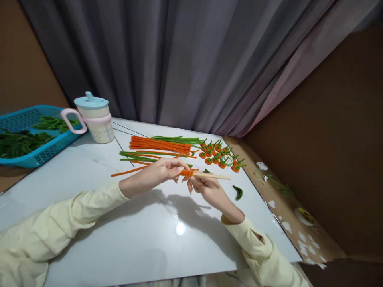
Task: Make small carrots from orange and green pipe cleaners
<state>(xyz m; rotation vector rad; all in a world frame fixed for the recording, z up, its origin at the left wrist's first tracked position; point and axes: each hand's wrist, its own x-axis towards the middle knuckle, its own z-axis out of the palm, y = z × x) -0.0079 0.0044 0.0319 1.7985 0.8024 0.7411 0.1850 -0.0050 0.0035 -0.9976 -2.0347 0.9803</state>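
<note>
Between my hands, above the white tabletop, is a pale wooden stick (214, 176) like a chopstick, with an orange pipe cleaner (187, 173) coiled tightly round one end. The fingers of my left hand (164, 170) are closed at the coil's left end. My right hand (209, 190) grips the stick from below, just right of the coil; part of its grip is hidden. Beyond my hands lie a bundle of straight orange pipe cleaners (160, 146), some loose green ones (134, 156) and a green bundle (179, 140). Small orange pumpkin shapes with green stems (208, 160) cluster right of them.
A lidded cup with a pink handle (100, 127) stands at the back left beside a blue basket (38, 160) of green pieces. A roll of tape (228, 160) sits among the pumpkins. A dark green curved piece (237, 193) lies right of my hand. White scraps (286, 227) litter the brown right edge.
</note>
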